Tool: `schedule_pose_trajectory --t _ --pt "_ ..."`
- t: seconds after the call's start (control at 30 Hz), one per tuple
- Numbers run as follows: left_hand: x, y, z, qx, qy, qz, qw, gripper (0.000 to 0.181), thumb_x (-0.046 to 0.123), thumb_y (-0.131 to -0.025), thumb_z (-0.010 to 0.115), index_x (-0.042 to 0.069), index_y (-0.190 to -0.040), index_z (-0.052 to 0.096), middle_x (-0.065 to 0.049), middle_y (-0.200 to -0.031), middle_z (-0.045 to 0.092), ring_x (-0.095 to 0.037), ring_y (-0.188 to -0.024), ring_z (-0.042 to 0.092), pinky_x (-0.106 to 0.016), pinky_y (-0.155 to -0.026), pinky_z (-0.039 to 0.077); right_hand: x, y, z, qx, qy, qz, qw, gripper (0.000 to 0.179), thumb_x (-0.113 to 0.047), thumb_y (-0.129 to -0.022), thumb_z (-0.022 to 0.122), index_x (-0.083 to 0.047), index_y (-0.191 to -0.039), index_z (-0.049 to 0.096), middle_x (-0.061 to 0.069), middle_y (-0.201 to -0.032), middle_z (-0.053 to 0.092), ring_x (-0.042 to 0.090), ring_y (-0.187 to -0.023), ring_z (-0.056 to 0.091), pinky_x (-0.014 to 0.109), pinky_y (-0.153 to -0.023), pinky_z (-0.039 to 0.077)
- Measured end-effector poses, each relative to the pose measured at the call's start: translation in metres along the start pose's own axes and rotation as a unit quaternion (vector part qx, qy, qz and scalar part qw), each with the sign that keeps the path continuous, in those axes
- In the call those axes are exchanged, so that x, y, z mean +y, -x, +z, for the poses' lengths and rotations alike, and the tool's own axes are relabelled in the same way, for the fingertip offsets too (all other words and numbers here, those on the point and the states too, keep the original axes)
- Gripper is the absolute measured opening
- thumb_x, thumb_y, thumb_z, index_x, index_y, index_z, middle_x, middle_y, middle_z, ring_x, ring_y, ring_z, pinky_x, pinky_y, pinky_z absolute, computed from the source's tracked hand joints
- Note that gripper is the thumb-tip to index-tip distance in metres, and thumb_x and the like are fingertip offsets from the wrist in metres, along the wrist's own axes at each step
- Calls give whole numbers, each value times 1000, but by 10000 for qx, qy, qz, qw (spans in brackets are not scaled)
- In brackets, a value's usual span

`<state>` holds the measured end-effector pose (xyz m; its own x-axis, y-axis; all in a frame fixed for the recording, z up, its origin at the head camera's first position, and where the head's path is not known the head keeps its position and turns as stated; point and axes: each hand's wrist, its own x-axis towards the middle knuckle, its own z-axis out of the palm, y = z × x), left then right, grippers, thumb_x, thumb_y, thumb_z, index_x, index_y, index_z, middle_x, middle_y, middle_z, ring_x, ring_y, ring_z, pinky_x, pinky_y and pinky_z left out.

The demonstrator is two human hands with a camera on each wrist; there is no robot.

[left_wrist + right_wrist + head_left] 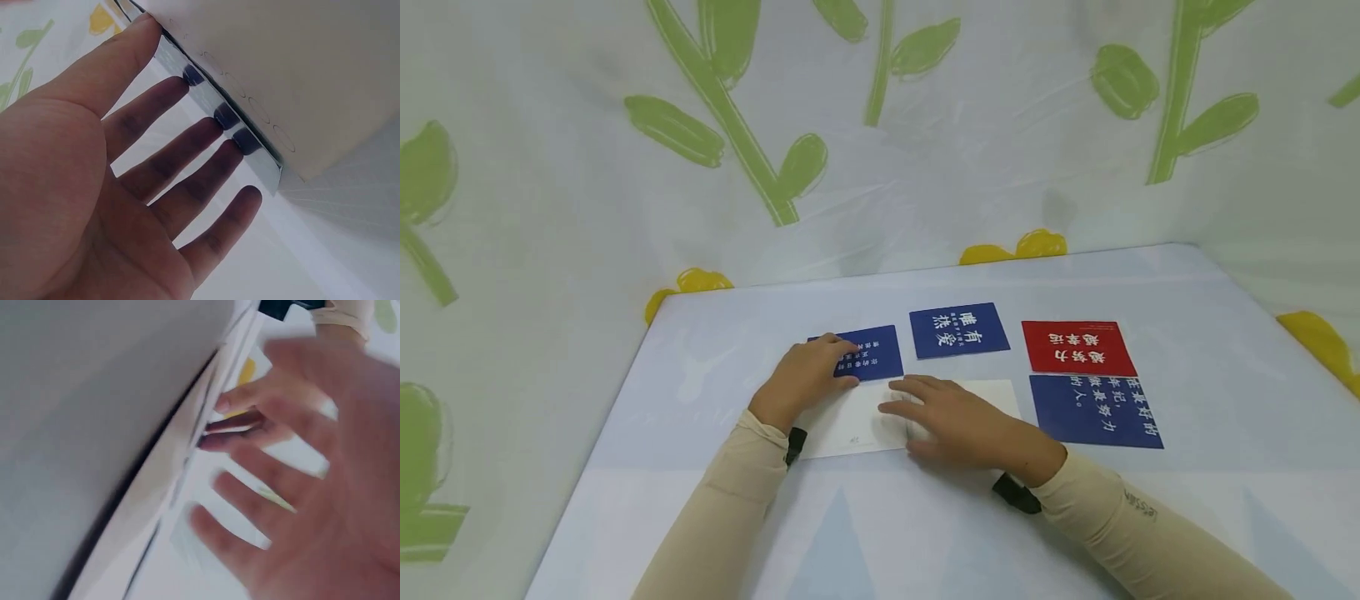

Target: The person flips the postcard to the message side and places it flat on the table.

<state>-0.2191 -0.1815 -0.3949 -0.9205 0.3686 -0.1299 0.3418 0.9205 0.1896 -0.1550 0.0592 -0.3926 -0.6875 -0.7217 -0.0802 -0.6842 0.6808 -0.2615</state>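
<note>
My left hand (808, 375) lies on the left end of a blue card (880, 350) with white lettering, its thumb by the white card (865, 421) in front. In the left wrist view the left fingers (187, 194) are extended, several tips touching a glossy edge beside a pale card (300, 69) with a row of small ovals. My right hand (962, 421) hovers over or rests on the white cards, fingers spread; contact cannot be told. A second white piece (996, 396) shows behind it. In the right wrist view the right hand (300, 469) is blurred, with nothing visible in its grasp.
Another blue card (958, 329) lies at the back middle. To the right a red card (1078, 348) lies just behind a larger-looking blue card (1097, 412). All are on a pale table (880, 533), with a leaf-patterned cloth (925, 167) hanging behind it.
</note>
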Motion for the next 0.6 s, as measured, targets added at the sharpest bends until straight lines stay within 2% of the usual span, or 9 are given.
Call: schedule_pose_trajectory --t 0.13,0.2,0.37,0.6 --pt "1 -3 -1 45 -47 18 10000 55 38 -91 73 15 -139 60 -14 -144 57 -34 -126 60 -49 -109 46 6 -7 -12 252 -43 342 9991 52 -36 -94 69 -29 -143 55 3 -155 46 29 -145 41 53 -113 40" --pt "2 -3 -2 30 -63 18 10000 55 38 -91 73 14 -139 60 -13 -143 58 -34 -125 61 -48 -108 47 10 -13 -17 276 115 443 9986 50 -36 -94 69 -28 -141 57 4 -153 48 30 -143 43 53 -112 41" --pt "3 -2 -2 -41 -91 34 9999 54 37 -93 70 13 -139 58 -14 -143 57 -33 -125 61 -49 -107 47 23 -32 -24 250 494 551 9969 45 -35 -95 68 -24 -138 60 6 -149 52 30 -141 46 53 -111 42" --pt "5 0 -2 -143 -64 -82 9998 56 38 -93 70 14 -142 56 -13 -145 56 -33 -126 60 -50 -109 46 32 -57 -32 5 503 730 9961 45 -34 -97 65 -20 -139 59 9 -148 52 32 -138 49 51 -110 44"
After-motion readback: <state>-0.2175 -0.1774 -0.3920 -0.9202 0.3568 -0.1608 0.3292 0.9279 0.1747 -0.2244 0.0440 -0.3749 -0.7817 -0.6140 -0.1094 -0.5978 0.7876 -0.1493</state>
